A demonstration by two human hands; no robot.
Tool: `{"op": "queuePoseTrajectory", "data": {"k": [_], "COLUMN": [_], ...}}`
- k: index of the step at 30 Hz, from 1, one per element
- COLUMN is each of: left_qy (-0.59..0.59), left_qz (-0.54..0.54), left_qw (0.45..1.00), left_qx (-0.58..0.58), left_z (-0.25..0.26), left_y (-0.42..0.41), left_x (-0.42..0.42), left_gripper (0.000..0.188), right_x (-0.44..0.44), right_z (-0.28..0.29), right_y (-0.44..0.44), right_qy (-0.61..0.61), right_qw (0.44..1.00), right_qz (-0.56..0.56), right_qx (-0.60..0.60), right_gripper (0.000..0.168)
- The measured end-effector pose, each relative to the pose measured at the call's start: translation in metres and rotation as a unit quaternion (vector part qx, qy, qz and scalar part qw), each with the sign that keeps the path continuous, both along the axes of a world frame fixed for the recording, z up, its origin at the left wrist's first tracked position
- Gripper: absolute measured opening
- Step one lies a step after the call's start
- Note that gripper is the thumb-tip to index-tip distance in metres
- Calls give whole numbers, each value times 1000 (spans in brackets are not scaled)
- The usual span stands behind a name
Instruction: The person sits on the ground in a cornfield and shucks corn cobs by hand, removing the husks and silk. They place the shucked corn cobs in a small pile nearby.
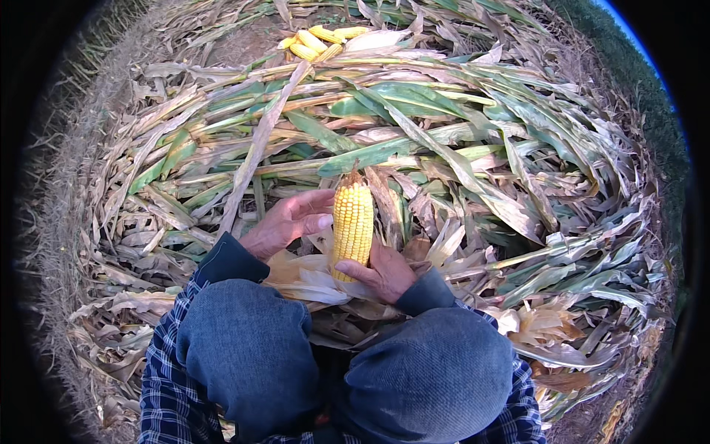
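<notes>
A husked ear of yellow corn [353, 222] stands nearly upright in front of my knees, with brown silk at its tip. My right hand [386, 271] grips its lower end, the thumb lying across the kernels. Beside the upper part of the ear is my left hand [291, 221], fingers spread and curved toward it; whether the fingertips touch the kernels I cannot tell. Pale peeled husk [310, 277] lies below and to the left of the ear, partly hidden by my hands.
Cut corn stalks and leaves [388, 119], green and dry, cover the ground before me. Several husked ears [316, 41] lie in a small pile beyond them, beside bare soil [244, 41]. Loose dry husks [546, 322] lie at right. My denim-covered knees [432, 372] fill the near foreground.
</notes>
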State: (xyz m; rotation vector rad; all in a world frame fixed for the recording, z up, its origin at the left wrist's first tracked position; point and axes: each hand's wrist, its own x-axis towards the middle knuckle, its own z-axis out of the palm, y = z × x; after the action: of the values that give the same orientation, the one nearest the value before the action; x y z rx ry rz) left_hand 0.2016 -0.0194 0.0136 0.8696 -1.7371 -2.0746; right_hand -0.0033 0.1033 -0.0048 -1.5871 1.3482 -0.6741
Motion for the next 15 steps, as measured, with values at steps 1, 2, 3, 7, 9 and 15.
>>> {"op": "queuePoseTrajectory", "data": {"k": [1, 2, 3, 7, 9, 15], "left_qy": [39, 50, 63, 100, 148, 202], "left_qz": [7, 32, 32, 54, 45, 10], "left_qw": [998, 997, 995, 983, 972, 955], "left_qx": [51, 48, 64, 147, 176, 216], "left_z": [15, 24, 29, 25, 21, 16], "left_y": [0, 3, 6, 1, 2, 0], "left_x": [-9, -12, -14, 4, 5, 21], "left_gripper": [80, 75, 68, 74, 80, 89], "right_x": [1, 7, 13, 18, 6, 7], "right_z": [5, 19, 26, 27, 4, -44], "right_y": [-2, -7, -11, -12, -5, 5], "right_qy": [71, 139, 205, 192, -41, -169], "right_qw": [997, 989, 976, 979, 998, 984], "right_qz": [22, 45, 68, 68, 18, -14], "right_qx": [3, 4, 4, -31, 42, 48], "right_gripper": [74, 75, 75, 65, 56, 36]}}
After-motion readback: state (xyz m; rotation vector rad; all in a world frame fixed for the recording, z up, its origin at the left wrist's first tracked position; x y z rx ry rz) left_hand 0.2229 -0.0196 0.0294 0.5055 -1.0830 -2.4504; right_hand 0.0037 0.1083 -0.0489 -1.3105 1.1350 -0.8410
